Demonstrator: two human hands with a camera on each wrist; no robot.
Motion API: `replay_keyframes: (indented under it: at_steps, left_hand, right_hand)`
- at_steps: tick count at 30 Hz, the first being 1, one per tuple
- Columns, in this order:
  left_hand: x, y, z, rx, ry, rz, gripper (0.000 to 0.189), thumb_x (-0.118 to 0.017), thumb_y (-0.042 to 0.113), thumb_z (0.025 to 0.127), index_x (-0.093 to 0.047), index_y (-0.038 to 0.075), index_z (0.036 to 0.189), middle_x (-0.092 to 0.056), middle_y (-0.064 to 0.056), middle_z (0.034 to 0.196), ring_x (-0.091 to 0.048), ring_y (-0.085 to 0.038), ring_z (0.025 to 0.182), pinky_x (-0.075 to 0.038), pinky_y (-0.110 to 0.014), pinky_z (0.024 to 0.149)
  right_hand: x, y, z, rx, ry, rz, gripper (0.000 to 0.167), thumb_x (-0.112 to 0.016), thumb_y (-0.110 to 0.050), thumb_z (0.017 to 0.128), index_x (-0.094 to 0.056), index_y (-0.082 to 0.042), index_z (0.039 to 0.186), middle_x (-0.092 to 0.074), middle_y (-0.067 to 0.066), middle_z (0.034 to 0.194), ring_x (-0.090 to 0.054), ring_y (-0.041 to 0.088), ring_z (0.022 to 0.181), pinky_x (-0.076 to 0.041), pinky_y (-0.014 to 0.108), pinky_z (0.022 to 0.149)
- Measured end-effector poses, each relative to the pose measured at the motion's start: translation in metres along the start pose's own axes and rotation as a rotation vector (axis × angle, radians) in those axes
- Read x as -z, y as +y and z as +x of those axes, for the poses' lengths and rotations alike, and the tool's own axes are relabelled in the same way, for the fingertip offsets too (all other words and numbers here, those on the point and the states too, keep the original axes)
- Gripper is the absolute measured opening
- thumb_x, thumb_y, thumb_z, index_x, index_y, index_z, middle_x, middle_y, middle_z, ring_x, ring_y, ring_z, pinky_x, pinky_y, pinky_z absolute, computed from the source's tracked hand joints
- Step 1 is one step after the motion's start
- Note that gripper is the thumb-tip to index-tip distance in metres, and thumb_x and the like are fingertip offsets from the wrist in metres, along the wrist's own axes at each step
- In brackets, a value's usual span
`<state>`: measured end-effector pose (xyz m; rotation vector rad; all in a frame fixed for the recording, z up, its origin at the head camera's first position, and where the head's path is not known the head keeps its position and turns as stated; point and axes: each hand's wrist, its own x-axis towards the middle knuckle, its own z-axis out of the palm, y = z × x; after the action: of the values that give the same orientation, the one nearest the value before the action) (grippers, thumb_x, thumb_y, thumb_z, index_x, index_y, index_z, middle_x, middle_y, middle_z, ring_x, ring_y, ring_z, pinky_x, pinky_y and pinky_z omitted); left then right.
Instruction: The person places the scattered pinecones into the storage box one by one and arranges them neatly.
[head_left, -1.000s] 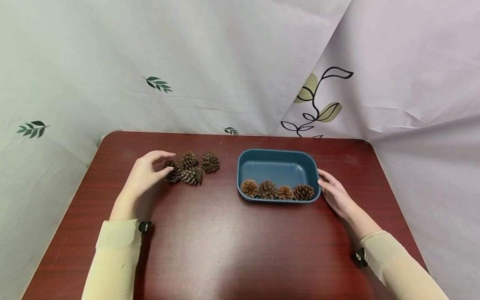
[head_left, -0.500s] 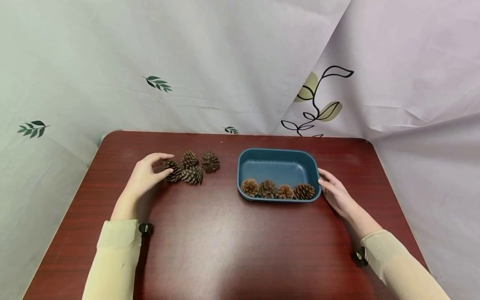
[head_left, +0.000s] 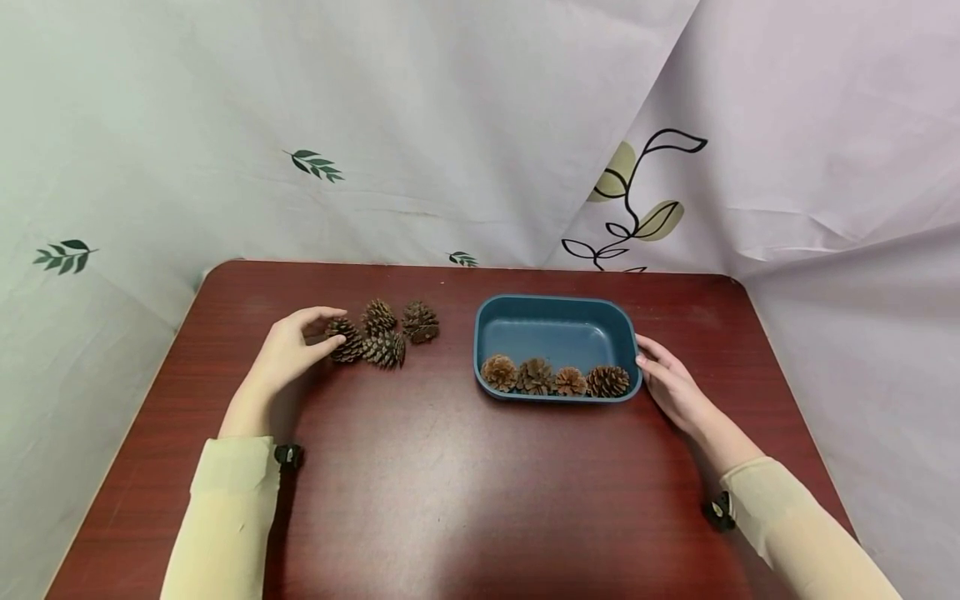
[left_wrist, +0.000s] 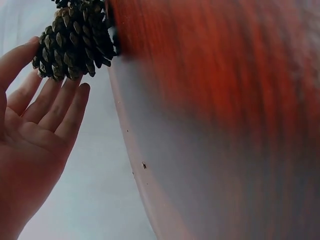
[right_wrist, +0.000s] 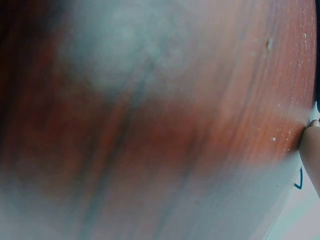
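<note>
Thumb and fingers of the left hand (head_left: pixel 292 346) pinch a dark pine cone (head_left: pixel 346 342) — thumb on its near side, fingers round the far side; the cone sits toward the table's far left corner, at the left end of a small cluster; beside it lie a second cone (head_left: pixel 384 350), a third cone (head_left: pixel 378 317) and, at the cluster's right end, a fourth cone (head_left: pixel 420 322).

The right hand (head_left: pixel 671 392) holds nothing; its extended fingers rest against the right end of a blue container (head_left: pixel 543 333), which stands right of the middle, nearer the table's far edge; inside, four browner cones (head_left: pixel 536 377) line the near wall — the far part of the floor shows bare.

Pale yellow sleeves (head_left: pixel 228 492) cross the near edge of the reddish-brown table (head_left: pixel 480 475); a white cloth (head_left: pixel 450 125) with leaf prints hangs behind its far edge.
</note>
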<state>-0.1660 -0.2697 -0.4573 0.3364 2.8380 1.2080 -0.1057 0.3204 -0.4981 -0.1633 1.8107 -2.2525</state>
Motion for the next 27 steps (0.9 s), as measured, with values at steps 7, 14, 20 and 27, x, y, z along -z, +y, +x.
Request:
replay_keyframes:
  at_steps: [7,14,20,27]
  left_hand:
    - [-0.001,-0.001,-0.004,-0.015,0.046,0.0,0.039,-0.074,0.008,0.1,-0.066,0.0,0.138,-0.069,-0.026,0.132,-0.069,-0.045,0.119,-0.056,-0.059,0.101]
    - [0.002,0.001,-0.008,-0.028,0.083,0.014,0.039,-0.076,0.008,0.099,-0.068,0.001,0.137,-0.071,-0.024,0.128,-0.071,-0.041,0.115,-0.058,-0.015,0.094]
    - [0.008,0.011,-0.012,-0.054,0.105,0.006,0.039,-0.076,0.007,0.098,-0.069,0.002,0.136,-0.07,-0.023,0.13,-0.07,-0.039,0.116,-0.057,-0.012,0.095]
    - [0.008,0.028,-0.011,-0.141,0.15,0.015,0.039,-0.079,0.001,0.094,-0.072,0.001,0.132,-0.073,-0.021,0.128,-0.054,0.02,0.108,-0.052,-0.004,0.097]
  right_hand:
    - [0.0,0.0,0.0,0.004,-0.002,0.005,0.037,-0.041,-0.003,0.113,-0.054,-0.016,0.145,-0.067,-0.013,0.134,-0.063,-0.002,0.121,-0.044,0.012,0.105]
    - [0.0,0.0,0.0,0.008,-0.006,0.008,0.037,-0.041,-0.003,0.113,-0.056,-0.018,0.143,-0.067,-0.014,0.133,-0.063,-0.001,0.12,-0.044,0.012,0.104]
    - [0.001,0.0,0.0,0.01,-0.013,0.002,0.037,-0.04,-0.004,0.114,-0.056,-0.019,0.144,-0.067,-0.013,0.133,-0.063,-0.001,0.12,-0.045,0.012,0.104]
    - [0.001,0.0,0.0,0.009,-0.018,-0.003,0.037,-0.04,-0.004,0.114,-0.055,-0.018,0.145,-0.066,-0.013,0.135,-0.062,-0.001,0.122,-0.045,0.012,0.104]
